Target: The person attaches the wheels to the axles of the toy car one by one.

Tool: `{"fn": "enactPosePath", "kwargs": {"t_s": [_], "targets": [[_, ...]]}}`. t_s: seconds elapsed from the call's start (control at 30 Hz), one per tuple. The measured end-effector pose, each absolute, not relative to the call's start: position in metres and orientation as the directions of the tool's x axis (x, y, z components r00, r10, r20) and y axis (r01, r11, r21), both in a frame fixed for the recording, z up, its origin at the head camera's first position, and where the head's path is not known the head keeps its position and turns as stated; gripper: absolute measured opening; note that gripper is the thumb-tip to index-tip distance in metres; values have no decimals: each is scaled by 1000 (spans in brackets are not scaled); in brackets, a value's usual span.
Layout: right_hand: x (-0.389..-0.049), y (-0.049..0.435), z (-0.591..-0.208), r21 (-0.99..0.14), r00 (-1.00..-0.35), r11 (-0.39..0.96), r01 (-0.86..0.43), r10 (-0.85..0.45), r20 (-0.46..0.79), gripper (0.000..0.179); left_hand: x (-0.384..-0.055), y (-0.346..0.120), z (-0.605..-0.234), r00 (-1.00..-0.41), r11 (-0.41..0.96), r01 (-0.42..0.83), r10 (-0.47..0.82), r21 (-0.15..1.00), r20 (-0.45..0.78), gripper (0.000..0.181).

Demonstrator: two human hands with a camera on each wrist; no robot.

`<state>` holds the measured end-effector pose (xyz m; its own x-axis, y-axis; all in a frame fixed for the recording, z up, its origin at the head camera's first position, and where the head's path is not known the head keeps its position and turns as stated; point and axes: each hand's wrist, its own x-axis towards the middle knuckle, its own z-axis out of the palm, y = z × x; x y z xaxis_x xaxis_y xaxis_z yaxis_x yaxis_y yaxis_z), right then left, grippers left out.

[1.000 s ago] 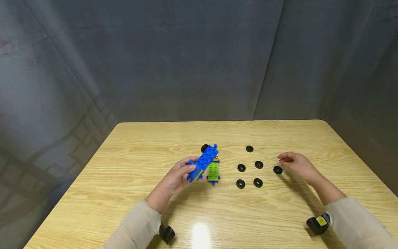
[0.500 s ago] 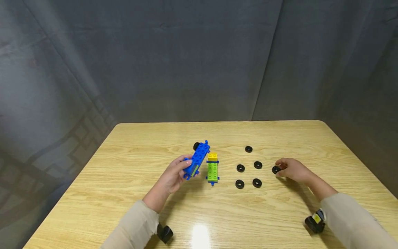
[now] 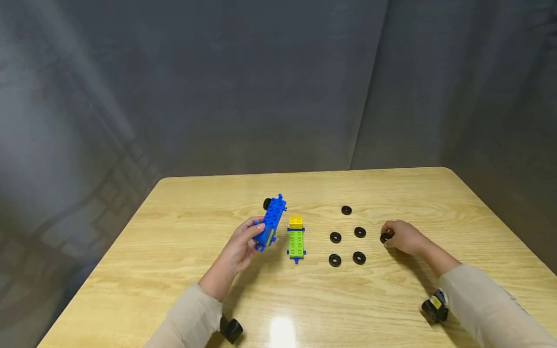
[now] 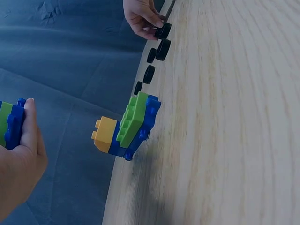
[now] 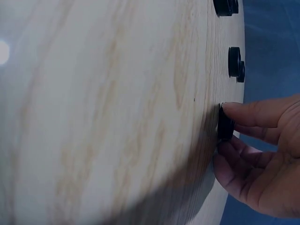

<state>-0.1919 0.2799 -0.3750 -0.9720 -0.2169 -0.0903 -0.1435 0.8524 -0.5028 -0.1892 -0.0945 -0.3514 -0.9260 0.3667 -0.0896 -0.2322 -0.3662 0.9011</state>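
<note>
My left hand point(image 3: 241, 245) holds a blue toy-brick vehicle base point(image 3: 273, 215) up over the table, thumb across its studs. A black wheel point(image 3: 267, 203) sits at its far left side, and a green strip shows along its near end. My right hand point(image 3: 403, 237) pinches another black toy wheel point(image 5: 226, 124) at the table surface, thumb on one edge and fingers on the other. Between the hands rests a second vehicle base, green and blue point(image 3: 296, 244), with a yellow brick point(image 3: 296, 222) at its far end; no wheels show on its blue axle stubs.
Several loose black wheels point(image 3: 335, 260) lie flat on the wooden table point(image 3: 196, 203) between the green base and my right hand. A grey curtain point(image 3: 261, 96) hangs behind the table's far edge. Small black wrist cameras point(image 3: 435, 307) are strapped below both sleeves.
My right hand has come down onto the rightmost wheel and taken it between thumb and fingers. The left hand has shifted the blue base leftward, uncovering the yellow brick.
</note>
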Motion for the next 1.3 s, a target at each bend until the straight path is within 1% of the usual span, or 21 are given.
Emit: {"fn": "enactPosePath", "kwargs": {"t_s": [0.17, 0.27, 0.33, 0.43, 0.6, 0.8, 1.0, 1.2, 1.3], "targets": [[-193, 276, -376, -500, -973, 855, -135, -210, -97, 20, -187, -97, -354, -945, -380, -208, 314, 901, -85, 42], [-192, 275, -377, -497, -977, 859, -126, -195, -91, 21, -186, -96, -354, -947, -388, -201, 312, 900, -77, 43], [-190, 274, -377, -504, -980, 855, -122, -185, -77, 22, -186, -95, -354, -946, -395, -205, 313, 895, -79, 43], [-187, 272, -377, -518, -983, 843, -144, -181, -21, 24, -187, -94, -354, -945, -408, -205, 320, 889, -71, 44], [-184, 260, -376, -582, -989, 799, -148, -124, 82, 29, -188, -92, -353, -946, -412, -190, 320, 891, -54, 46], [-181, 238, -368, -661, -981, 729, -175, -75, 177, 28, -190, -90, -351, -947, -419, -176, 320, 891, -37, 48], [-179, 219, -362, -742, -976, 640, -198, -56, 212, 30, -190, -87, -350, -949, -435, -158, 316, 886, -14, 48], [-174, 206, -359, -795, -973, 569, -210, -44, 225, 31, -188, -86, -350, -949, -451, -151, 315, 880, -2, 49], [-173, 201, -357, -815, -972, 536, -220, -46, 232, 31, -188, -85, -350, -951, -459, -152, 309, 875, -3, 46]]}}
